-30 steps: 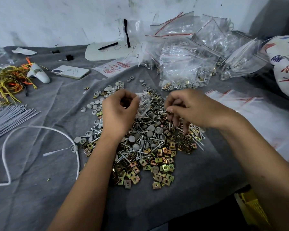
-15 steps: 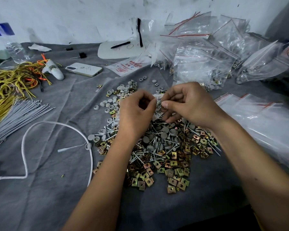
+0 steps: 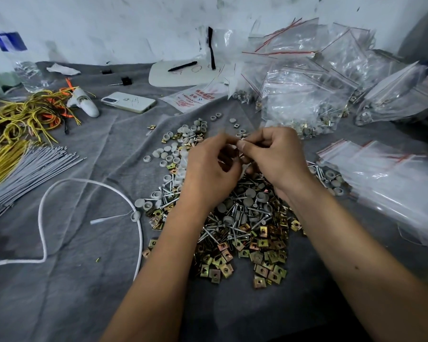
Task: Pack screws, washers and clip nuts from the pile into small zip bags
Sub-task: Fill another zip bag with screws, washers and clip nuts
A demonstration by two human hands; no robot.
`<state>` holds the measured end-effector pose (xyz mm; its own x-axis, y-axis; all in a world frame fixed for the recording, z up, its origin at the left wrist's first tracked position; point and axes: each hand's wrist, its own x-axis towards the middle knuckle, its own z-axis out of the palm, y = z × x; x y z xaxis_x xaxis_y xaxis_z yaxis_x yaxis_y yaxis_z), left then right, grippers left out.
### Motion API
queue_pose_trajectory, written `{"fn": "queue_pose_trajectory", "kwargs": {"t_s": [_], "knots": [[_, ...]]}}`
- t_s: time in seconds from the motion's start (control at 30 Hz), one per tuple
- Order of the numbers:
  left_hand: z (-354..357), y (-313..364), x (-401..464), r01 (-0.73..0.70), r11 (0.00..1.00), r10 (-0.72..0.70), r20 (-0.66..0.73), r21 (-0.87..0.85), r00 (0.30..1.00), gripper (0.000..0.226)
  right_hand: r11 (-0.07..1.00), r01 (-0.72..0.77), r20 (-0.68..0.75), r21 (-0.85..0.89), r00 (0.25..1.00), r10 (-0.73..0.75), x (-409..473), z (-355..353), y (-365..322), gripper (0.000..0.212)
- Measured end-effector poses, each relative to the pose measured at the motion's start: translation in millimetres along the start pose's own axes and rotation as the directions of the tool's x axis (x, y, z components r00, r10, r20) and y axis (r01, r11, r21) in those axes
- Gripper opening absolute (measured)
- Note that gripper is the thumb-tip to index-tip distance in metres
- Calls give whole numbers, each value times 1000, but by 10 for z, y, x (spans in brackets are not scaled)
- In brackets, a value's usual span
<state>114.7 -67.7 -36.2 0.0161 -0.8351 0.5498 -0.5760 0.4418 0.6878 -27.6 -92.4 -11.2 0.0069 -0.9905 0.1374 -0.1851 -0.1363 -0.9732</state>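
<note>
A pile of silver screws (image 3: 235, 218), grey washers (image 3: 183, 134) and gold clip nuts (image 3: 260, 255) lies on the grey cloth (image 3: 84, 280). My left hand (image 3: 208, 171) and my right hand (image 3: 277, 156) meet fingertip to fingertip above the far half of the pile. Both pinch a small zip bag, which the curled fingers hide almost entirely. Flat empty zip bags (image 3: 386, 178) are stacked to the right. Filled bags (image 3: 304, 99) are heaped at the back right.
A phone (image 3: 129, 102), a white board with a pen (image 3: 183, 75) and a water bottle (image 3: 25, 67) stand along the back. Yellow wires (image 3: 22, 114), grey ties (image 3: 27, 171) and a white cable (image 3: 89, 183) lie left of the pile.
My hands have drawn together until the fingertips touch and have moved toward the far side of the pile. The view has shifted left and closer.
</note>
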Motion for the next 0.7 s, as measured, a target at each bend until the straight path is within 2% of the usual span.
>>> {"fn": "queue_pose_trajectory", "kwargs": {"t_s": [0.17, 0.3, 0.4, 0.53, 0.7], "knots": [[-7, 8, -2, 25, 997, -24, -21, 68, 999, 13, 997, 10, 38, -82, 999, -7, -15, -59, 33, 9], [-19, 18, 0, 24, 996, -22, -23, 81, 999, 17, 995, 27, 90, -99, 996, -18, -20, -116, 3, 20], [-18, 12, 5, 48, 995, -44, -50, 86, 998, 16, 983, 81, 77, -168, 995, -69, -21, -165, -10, 17], [-18, 14, 18, 148, 989, -150, -160, -20, 976, 14, 973, 105, 85, -207, 992, -89, -23, -214, -46, 12], [-21, 21, 23, 187, 978, -202, -190, -96, 961, 16, 949, 101, 63, -299, 994, -86, 13, -110, -84, 14]]}}
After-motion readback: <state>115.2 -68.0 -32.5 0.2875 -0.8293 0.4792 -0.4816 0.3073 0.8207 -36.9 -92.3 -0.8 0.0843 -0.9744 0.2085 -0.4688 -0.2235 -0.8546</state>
